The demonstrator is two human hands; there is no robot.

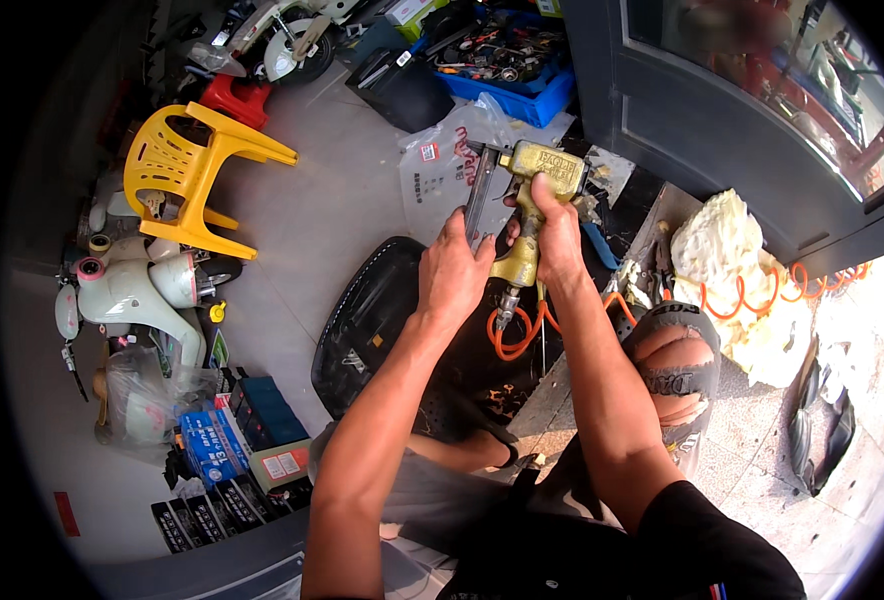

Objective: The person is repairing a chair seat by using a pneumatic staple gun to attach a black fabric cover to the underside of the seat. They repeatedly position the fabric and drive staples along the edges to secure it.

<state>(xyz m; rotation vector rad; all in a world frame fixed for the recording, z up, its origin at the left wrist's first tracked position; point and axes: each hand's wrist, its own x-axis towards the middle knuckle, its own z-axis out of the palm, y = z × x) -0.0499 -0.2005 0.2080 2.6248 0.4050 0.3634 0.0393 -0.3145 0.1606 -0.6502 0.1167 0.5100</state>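
A gold-coloured air staple gun (pixel 545 168) is held up in front of me, in the middle of the view. My right hand (pixel 559 238) wraps round its handle, thumb lying near the top. The fingers of my left hand (pixel 452 275) close on the long dark magazine (pixel 481 195) at the gun's left side. An orange coiled air hose (pixel 510 350) hangs from a metal fitting at the handle's base. Below my hands lies a black, curved seat-like piece (pixel 354 300), partly hidden by my left forearm. A printed plastic bag (pixel 427 185) is on the floor beyond.
A yellow plastic chair (pixel 190 170) and white scooter parts (pixel 132 300) stand left. At the back sit a black bin (pixel 402 95) and a blue crate (pixel 534 106) of tools. Yellowish foam (pixel 722 235) lies right, near a dark door (pixel 652 110); boxes (pixel 210 445) fill the lower left.
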